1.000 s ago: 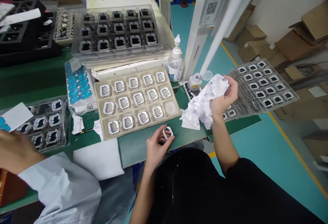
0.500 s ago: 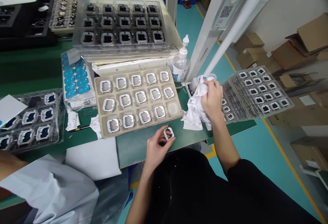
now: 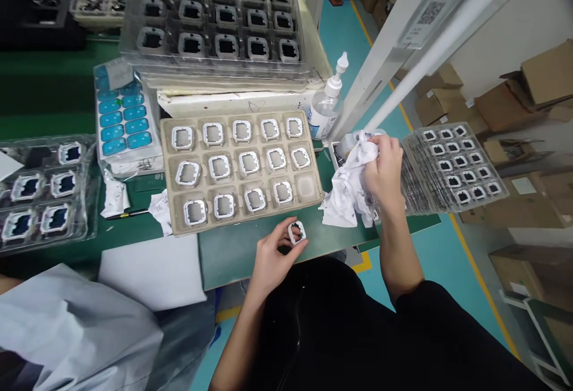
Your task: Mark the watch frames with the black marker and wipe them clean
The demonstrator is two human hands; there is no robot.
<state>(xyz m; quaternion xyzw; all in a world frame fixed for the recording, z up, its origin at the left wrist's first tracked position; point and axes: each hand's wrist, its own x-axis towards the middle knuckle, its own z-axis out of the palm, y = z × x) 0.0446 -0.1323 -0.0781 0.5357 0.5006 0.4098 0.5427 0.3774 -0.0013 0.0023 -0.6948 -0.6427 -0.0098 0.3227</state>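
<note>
Presently pinching a small white frame (image 3: 290,233) between thumb and fingertips of the left hand (image 3: 274,256), just short of the near edge of the beige tray (image 3: 307,187). Gripping a crumpled white wipe (image 3: 344,191) at its upper end with bent fingers of the right hand (image 3: 385,167); spread below those fingers toward the green table (image 3: 228,259). Cannot tell whether paper or cloth.

Noted beyond the left fingertips: more white frames, seated in rows in the beige tray. Farther past them: clear tray (image 3: 219,67) of dark-centred frames. Beyond the right fingertips: pump bottle (image 3: 326,115), upright. To the right of the right fingers: fanned tray stack (image 3: 421,182), topped with rows of frames. Left of the left fingers: white sheet (image 3: 152,274), then a co-worker's grey-blue sleeve (image 3: 76,331). Farther out, up and left: pack of blue pieces (image 3: 123,119).
</note>
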